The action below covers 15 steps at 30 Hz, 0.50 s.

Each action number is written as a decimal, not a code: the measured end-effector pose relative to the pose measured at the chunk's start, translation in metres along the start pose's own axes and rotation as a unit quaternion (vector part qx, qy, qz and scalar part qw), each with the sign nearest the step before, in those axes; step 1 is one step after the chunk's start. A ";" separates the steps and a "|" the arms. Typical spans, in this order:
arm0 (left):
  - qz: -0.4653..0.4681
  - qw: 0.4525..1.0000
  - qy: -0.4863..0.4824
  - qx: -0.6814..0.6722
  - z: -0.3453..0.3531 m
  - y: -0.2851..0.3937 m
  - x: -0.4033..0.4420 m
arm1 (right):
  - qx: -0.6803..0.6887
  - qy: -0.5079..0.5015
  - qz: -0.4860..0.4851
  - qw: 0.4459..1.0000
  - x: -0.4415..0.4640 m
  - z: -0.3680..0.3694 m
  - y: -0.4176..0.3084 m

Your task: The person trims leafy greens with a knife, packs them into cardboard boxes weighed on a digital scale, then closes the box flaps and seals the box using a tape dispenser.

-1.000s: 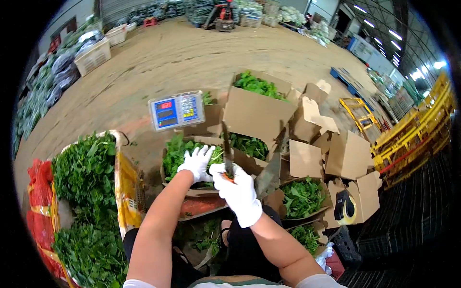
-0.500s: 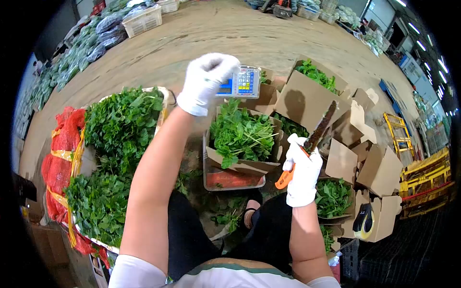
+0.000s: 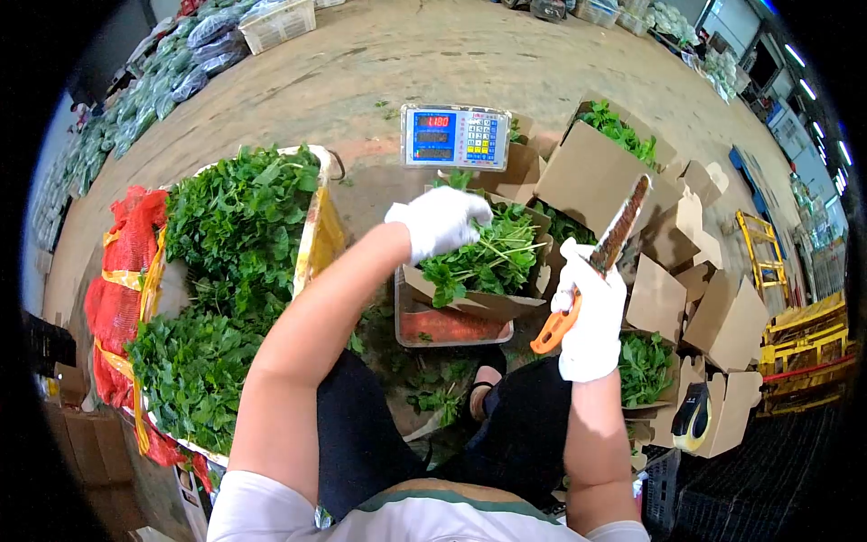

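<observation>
My right hand (image 3: 589, 303), in a white glove, is closed round the orange handle of a knife (image 3: 621, 226). Its brown-stained blade points up and away from me. My left hand (image 3: 440, 222), also gloved, is over a cardboard box (image 3: 470, 298) of leafy green stems (image 3: 492, 262). Its fingers are curled together at the leaves, and what they hold, if anything, is hidden. The box stands on a scale tray (image 3: 456, 329) with an orange-red surface. Behind it, the scale's display panel (image 3: 454, 137) shows lit red digits.
Left of me stands a large basket (image 3: 318, 248) heaped with greens, beside a red mesh sack (image 3: 122, 298). Several open cartons (image 3: 591, 172) with greens line the right side. A tape roll (image 3: 690, 420) hangs on one carton. Yellow metal frames (image 3: 804, 343) stand farther right.
My left hand has come down from in front of the scale display to the greens in the box, uncovering the digits. My right hand still holds the knife; the view has shifted slightly.
</observation>
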<state>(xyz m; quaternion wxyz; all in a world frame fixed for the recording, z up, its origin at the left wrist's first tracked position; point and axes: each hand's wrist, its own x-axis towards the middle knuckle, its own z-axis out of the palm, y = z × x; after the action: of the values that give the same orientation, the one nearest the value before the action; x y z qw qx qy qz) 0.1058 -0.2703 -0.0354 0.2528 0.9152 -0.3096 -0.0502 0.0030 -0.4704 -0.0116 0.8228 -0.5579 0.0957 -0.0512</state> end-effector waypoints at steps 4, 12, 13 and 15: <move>-0.046 0.997 0.002 0.067 0.028 -0.011 0.013 | -0.050 -0.074 0.061 0.994 0.043 -0.009 0.014; 0.029 0.978 -0.044 0.200 0.053 0.009 0.037 | -0.071 -0.048 0.026 0.996 0.083 0.003 0.041; 0.029 0.976 -0.055 0.208 0.060 0.007 0.041 | -0.062 -0.046 0.026 0.997 0.081 0.005 0.041; -0.003 0.975 -0.079 0.208 0.077 -0.002 0.052 | -0.067 -0.051 0.029 0.996 0.077 0.007 0.040</move>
<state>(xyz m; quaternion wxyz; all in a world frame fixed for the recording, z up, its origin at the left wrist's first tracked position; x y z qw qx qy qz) 0.1293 -0.3324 -0.0997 0.0321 0.9418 -0.3296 -0.0575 0.0788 -0.4637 -0.0541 0.7885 -0.6106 0.0728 0.0074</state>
